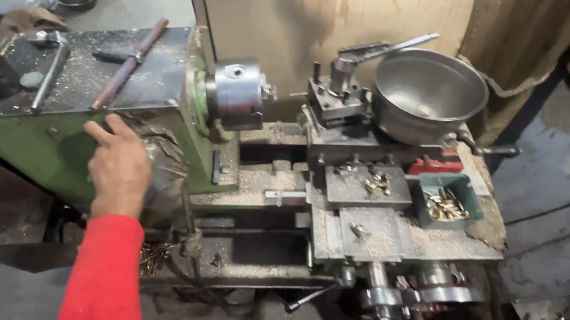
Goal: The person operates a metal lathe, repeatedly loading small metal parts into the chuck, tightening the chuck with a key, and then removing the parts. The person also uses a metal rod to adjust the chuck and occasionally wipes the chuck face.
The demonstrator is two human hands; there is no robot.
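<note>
Headstock [69, 137] of the green lathe is sitting at our left, and we are laying our left hand [118, 166] flat against its front face, fingers spread loosely and gripping nothing. Our red sleeve [98, 302] is reaching up from below. Beside it, the chuck [238, 93] is facing the tool post [336, 94], a steel bowl [430, 93] and a small tray of brass parts [446, 203]. Our right hand is staying out of sight.

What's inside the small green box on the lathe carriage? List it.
The green box holds a heap of small brass-coloured turned pieces. The pile covers the bottom, so anything beneath it cannot be seen.
</note>
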